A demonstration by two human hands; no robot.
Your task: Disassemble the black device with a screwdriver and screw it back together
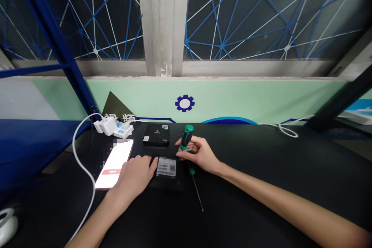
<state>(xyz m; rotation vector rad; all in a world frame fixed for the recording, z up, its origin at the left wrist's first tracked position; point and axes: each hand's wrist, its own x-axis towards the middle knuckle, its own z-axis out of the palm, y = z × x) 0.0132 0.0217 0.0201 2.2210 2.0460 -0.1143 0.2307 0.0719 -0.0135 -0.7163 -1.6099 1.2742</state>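
While your right hand point(203, 155) grips a near-upright screwdriver point(188, 133) at the labelled box's point(166, 167) two o'clock, your left hand point(135, 172) touches its nine, grip unclear; the casing looks closed, work seemingly mostly left. A loose screwdriver point(192, 171) at four crowds your wrist; phone point(114, 164) beyond nine, second box point(156, 133) at twelve.

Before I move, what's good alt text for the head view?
The right-hand grip holds a green-and-black screwdriver, handle up, at the right edge of a flat black box with a white label; the left-hand grip is at the box's left edge. A green-collared metal screwdriver lies to the right, a lit-screen phone to the left.
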